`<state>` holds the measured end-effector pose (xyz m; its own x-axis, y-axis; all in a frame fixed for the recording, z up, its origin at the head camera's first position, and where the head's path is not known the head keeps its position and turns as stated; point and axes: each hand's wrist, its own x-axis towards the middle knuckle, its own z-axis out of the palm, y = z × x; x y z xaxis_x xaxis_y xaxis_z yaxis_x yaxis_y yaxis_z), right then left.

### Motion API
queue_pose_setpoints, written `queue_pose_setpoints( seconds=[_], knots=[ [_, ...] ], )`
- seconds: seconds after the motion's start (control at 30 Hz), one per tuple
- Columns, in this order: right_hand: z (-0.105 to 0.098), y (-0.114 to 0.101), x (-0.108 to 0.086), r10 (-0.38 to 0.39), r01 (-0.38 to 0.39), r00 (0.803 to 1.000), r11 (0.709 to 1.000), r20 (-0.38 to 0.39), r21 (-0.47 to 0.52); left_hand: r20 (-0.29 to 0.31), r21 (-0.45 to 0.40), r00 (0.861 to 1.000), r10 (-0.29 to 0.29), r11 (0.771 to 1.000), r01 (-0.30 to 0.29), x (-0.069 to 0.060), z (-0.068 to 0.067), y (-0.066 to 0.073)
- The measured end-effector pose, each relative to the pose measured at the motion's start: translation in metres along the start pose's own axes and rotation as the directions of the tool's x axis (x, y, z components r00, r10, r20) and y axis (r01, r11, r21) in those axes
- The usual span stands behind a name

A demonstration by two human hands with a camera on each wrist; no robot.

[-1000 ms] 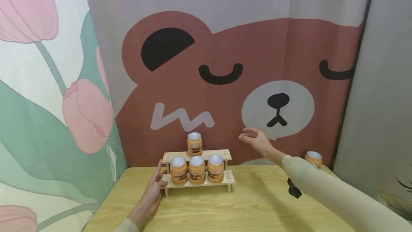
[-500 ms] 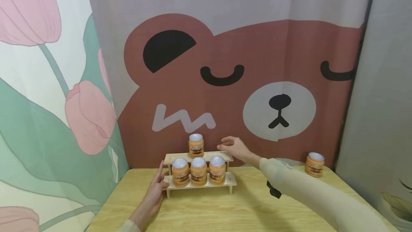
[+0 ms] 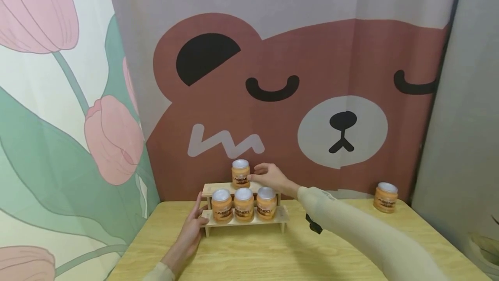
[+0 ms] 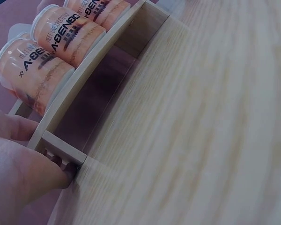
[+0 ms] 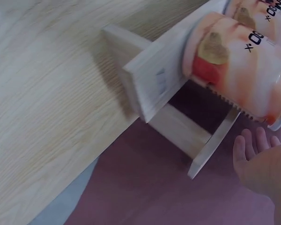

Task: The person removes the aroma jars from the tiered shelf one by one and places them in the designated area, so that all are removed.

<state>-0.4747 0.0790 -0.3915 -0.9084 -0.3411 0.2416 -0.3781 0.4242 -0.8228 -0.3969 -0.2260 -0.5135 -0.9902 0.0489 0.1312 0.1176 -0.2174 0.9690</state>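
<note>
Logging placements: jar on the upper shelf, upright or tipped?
Upright: the jar stands on the upper shelf, its pale lid facing up.

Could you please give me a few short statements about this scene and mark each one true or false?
1. Three jars stand on the lower step of the wooden rack. True.
2. The upper step holds two jars. False: it holds only one, the upper jar.
3. The left hand grips the left end of the rack. True.
4. The right hand lies flat on the lower step. False: it is at the right side of the upper jar.
5. A separate jar stands on the table, off the rack. True.
6. That separate jar lies on its side. False: it stands upright.
</note>
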Motion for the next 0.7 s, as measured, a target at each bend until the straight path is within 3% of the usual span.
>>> queue_pose_setpoints(
  seconds=[0.37, 0.7],
  knots=[
    [0.015, -0.014, 0.01, 0.054, -0.053, 0.999, 0.998, 0.002, -0.022, 0.003, 0.012, 1.0, -0.003, 1.0, 0.002, 0.001, 0.003, 0.0],
    [0.022, -0.017, 0.019, 0.009, -0.009, 1.0, 0.999, -0.007, -0.044, 0.005, 0.018, 1.0, -0.002, 1.0, 0.002, -0.001, 0.0, 0.0]
  ],
)
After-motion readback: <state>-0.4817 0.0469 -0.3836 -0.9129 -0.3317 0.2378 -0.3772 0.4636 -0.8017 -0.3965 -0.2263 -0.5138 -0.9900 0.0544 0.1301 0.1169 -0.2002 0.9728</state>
